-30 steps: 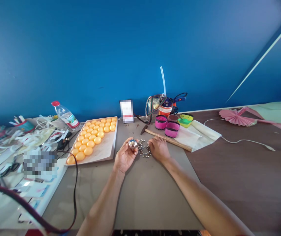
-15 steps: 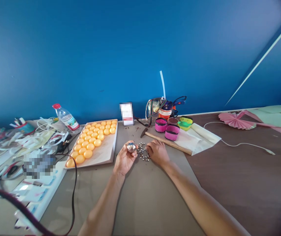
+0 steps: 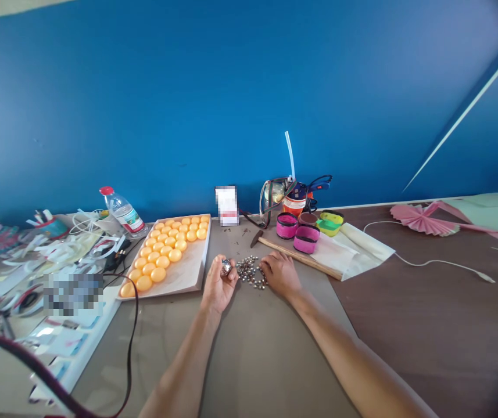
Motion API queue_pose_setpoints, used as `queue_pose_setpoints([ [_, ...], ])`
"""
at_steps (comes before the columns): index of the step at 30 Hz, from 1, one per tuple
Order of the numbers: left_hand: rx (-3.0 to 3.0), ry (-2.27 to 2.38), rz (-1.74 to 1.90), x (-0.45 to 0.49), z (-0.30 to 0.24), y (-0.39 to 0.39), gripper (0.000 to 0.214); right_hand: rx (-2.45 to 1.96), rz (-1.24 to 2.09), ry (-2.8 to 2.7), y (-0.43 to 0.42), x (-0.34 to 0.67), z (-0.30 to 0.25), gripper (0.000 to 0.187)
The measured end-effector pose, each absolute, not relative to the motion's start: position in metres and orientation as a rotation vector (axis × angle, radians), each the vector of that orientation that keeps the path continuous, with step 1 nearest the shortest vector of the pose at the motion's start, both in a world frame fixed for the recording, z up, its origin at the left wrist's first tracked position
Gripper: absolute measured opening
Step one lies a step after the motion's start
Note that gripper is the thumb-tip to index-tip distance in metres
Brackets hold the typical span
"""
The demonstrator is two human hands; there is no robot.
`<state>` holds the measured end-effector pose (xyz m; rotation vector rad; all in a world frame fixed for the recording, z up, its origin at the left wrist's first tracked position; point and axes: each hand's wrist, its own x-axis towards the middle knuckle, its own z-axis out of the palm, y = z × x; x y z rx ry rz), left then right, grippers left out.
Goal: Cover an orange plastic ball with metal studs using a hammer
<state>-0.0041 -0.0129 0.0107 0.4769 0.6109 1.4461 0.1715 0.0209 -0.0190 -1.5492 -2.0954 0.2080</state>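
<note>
My left hand (image 3: 218, 287) is closed round a shiny silver ball (image 3: 226, 267), held up between thumb and fingers just above the table. Right beside it lies a small heap of silver beads (image 3: 249, 271) on the grey mat (image 3: 253, 348). My right hand (image 3: 279, 273) rests palm down at the right edge of that heap, fingers curled onto the beads. What its fingertips pinch, if anything, is hidden.
A tray of orange balls (image 3: 168, 249) lies left of my hands. Behind are a hammer (image 3: 292, 253), pink tape rolls (image 3: 295, 231), a glue gun and jars (image 3: 297, 194), a water bottle (image 3: 122, 213). Clutter and a black cable (image 3: 132, 325) fill the left side; a white cable (image 3: 432, 261) and pink paper fans (image 3: 421, 212) lie right.
My left hand has drawn the silver ball slightly left and closed more tightly round it. The camera tilted up a little. The right hand stays on the beads.
</note>
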Motion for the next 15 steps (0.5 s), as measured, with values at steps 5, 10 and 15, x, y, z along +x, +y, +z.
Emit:
queue_pose_setpoints([
  [5,0.49,0.67,1.451,-0.0037,0.0146,-0.0106,0.021,-1.577,0.22,-2.11,0.0204,0.1714,-0.0183,0.019],
  [10,0.461,0.651,1.421,-0.0035,0.0141,-0.0078,0.02,-1.565,0.196,-2.104,0.0214,0.1725,-0.022,0.016],
  [15,0.366,0.497,1.414,-0.0063,0.0087,-0.0093,0.025,-1.576,0.195,-2.111,0.0224,0.1721,-0.0223,0.015],
])
